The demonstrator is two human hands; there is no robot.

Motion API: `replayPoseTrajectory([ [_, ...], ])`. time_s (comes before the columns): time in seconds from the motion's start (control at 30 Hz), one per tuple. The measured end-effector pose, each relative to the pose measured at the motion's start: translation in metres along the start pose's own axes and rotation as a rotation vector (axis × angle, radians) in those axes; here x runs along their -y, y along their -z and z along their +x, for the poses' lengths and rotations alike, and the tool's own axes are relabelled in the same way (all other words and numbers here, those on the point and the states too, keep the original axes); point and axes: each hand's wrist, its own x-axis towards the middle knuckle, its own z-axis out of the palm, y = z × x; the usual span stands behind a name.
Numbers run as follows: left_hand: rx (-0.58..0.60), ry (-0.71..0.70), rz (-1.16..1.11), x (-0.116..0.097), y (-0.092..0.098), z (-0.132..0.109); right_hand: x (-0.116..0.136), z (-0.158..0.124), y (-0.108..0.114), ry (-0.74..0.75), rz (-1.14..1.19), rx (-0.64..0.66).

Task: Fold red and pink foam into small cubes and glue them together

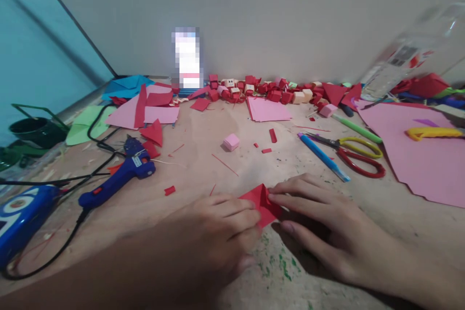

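A small piece of red paper (262, 203), partly folded, lies on the brown work surface (203, 155) near the front edge. My left hand (221, 232) presses on its left side with fingers bent and pinched over the paper. From the right, my right hand (319, 223) pins the paper's right side with its fingertips, fingers close together. Both hands grip the paper between them.
A blue glue gun (119, 177) with black cord lies left. A pink cube (231, 142) sits mid-table. Scissors (352, 152), a blue pen (323, 156) and a large pink sheet (421, 155) lie right. Folded red and pink cubes (269, 91) line the wall; a plastic bottle (407, 58) lies at the back right.
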Motion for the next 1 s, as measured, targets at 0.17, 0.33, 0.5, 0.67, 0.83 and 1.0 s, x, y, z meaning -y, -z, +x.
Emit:
replayPoseTrajectory([
  [0.17, -0.074, -0.003, -0.034, -0.0001, -0.0021, -0.0016, -0.0020, 0.0003, -0.0024, 0.049, -0.101, 0.084],
  [0.33, -0.127, 0.042, -0.046, -0.0039, -0.0054, -0.0031, -0.0045, -0.0002, -0.0050, 0.063, -0.148, 0.108],
  [0.5, -0.135, 0.018, -0.058, -0.0032, -0.0067, -0.0033, -0.0055, -0.0004, -0.0050, 0.058, -0.148, 0.117],
  [0.67, -0.145, 0.028, -0.059, -0.0021, -0.0055, -0.0017, -0.0043, -0.0015, -0.0040, 0.056, -0.145, 0.119],
  [0.83, -0.159, 0.013, -0.040, -0.0003, -0.0060, -0.0003, -0.0036, -0.0007, -0.0035, 0.052, -0.135, 0.111],
  [1.0, -0.146, 0.025, -0.055, -0.0001, -0.0083, -0.0016, -0.0036, -0.0004, -0.0038, 0.046, -0.126, 0.097],
])
